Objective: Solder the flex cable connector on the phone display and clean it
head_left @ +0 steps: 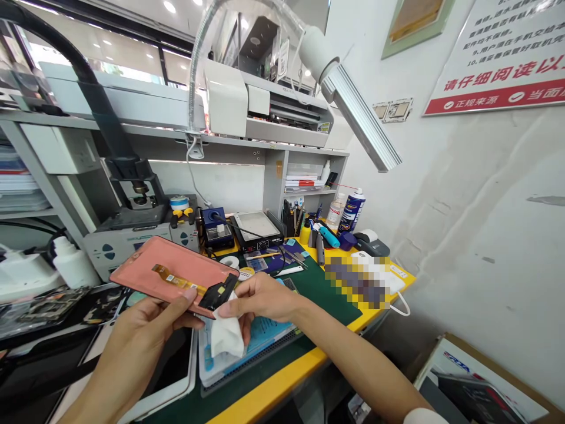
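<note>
My left hand (154, 324) grips a phone screen panel (145, 259) by its near edge, thumb on top and fingers beneath. The panel's pinkish back faces up, tilted, with an orange ribbon cable (170, 278) and a black strip (219, 292) at its right end. My right hand (260, 303) pinches a white wipe (227, 338) against that right end, and the wipe hangs down below the panel. Under both hands lies a blue and white repair mat (265, 333). What my right fingers do behind the wipe is hidden.
A white-framed tablet (179, 365) lies left of the mat. Behind stand a heating plate (258, 227), a soldering station (216, 227) and a spray can (352, 211). A lamp (362, 118) hangs overhead. Tweezers (295, 259) lie on the green mat (326, 294). A blurred patch covers something at right.
</note>
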Action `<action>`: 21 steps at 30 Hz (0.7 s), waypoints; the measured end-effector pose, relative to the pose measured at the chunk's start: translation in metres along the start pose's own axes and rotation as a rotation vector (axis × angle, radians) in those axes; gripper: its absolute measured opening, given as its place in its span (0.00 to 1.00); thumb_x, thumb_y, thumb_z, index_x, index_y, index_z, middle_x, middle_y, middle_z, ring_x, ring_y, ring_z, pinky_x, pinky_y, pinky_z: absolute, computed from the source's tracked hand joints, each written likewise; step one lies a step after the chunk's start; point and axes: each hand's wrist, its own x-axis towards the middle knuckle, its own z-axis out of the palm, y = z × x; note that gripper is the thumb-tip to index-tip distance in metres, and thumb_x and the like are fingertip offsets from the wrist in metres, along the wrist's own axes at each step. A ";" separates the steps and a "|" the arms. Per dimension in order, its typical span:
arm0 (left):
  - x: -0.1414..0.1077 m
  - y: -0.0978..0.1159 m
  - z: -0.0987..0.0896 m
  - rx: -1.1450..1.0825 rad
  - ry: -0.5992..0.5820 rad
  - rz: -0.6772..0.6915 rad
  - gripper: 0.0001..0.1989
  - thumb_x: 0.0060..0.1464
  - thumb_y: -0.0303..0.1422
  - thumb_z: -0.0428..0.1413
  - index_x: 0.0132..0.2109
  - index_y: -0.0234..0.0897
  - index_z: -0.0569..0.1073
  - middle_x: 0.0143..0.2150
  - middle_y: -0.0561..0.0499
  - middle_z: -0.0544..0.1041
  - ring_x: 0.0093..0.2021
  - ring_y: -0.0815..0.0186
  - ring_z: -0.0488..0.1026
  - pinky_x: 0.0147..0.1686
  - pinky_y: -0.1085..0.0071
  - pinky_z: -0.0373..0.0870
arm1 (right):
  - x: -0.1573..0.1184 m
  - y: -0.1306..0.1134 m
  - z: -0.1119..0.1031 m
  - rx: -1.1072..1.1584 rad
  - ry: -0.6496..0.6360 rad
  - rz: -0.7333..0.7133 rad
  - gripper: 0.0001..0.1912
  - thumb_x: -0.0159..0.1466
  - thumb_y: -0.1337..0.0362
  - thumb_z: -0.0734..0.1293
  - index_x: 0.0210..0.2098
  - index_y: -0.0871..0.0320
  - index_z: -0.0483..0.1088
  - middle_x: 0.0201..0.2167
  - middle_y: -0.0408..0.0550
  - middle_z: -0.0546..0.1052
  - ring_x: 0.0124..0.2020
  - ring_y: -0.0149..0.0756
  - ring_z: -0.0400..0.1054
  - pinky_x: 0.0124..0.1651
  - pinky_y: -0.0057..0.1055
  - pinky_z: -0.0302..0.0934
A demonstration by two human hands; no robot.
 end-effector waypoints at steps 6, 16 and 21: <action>0.002 -0.004 -0.005 0.012 -0.040 0.020 0.16 0.44 0.43 0.68 0.33 0.34 0.80 0.34 0.47 0.82 0.31 0.63 0.77 0.33 0.71 0.76 | 0.000 -0.002 -0.006 0.011 0.112 -0.077 0.19 0.51 0.52 0.77 0.25 0.62 0.73 0.20 0.44 0.76 0.18 0.33 0.69 0.18 0.27 0.61; 0.002 -0.005 -0.009 0.033 -0.089 0.048 0.15 0.46 0.43 0.66 0.35 0.35 0.81 0.35 0.46 0.83 0.34 0.59 0.78 0.32 0.69 0.76 | 0.000 -0.004 -0.008 0.043 0.233 -0.146 0.21 0.52 0.50 0.76 0.29 0.63 0.74 0.22 0.44 0.76 0.17 0.33 0.69 0.20 0.30 0.67; 0.002 -0.004 -0.009 0.055 -0.055 0.048 0.16 0.46 0.44 0.66 0.33 0.34 0.80 0.34 0.47 0.83 0.31 0.62 0.77 0.32 0.70 0.76 | 0.000 -0.005 -0.006 0.053 0.285 -0.160 0.21 0.51 0.50 0.76 0.29 0.64 0.74 0.20 0.42 0.74 0.16 0.32 0.68 0.19 0.30 0.66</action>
